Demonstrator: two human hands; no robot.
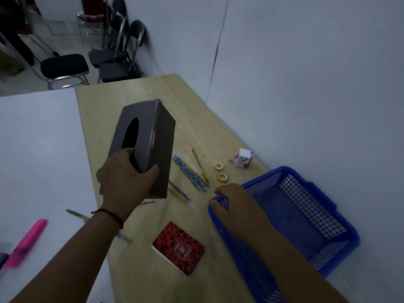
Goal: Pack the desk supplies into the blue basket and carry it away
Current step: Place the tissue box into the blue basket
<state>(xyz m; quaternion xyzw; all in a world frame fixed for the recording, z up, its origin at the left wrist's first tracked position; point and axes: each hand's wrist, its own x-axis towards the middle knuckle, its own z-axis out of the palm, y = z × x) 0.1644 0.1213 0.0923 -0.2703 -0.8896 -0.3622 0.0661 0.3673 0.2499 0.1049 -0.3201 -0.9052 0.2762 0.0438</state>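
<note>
Left hand [126, 178] clamped round the near end of a grey tissue box [143, 141], thumb on one side, fingers hooked into the oval slot on top, the box lifted clear of the desk [135, 270] and tilted with its far end up; right hand [234, 204] laid on the near-left corner of the blue basket [310, 217], fingers curled over the rim and gripping it, steadying it at the desk's right edge; basket seemingly empty inside. Still out on the desk, between box and basket: a loose scatter of pencils [192, 173], two small tape rolls [220, 171] side by side, a white and pink sharpener [242, 158] near the wall, and a red-patterned notebook [179, 251] nearer the body; a pink highlighter [27, 242] lying well apart on the white surface at left. Judged light and stiff-walled, that box, though likely to dent if squeezed hard across its hollow middle; best held as here, by one end with a finger in the slot, or across both short sides; probably the bulkiest item, so sensibly laid flat along the basket floor before the small things. Basket itself thin perforated plastic, apt to flex and slide; better carried by both end rims than by one corner.
</note>
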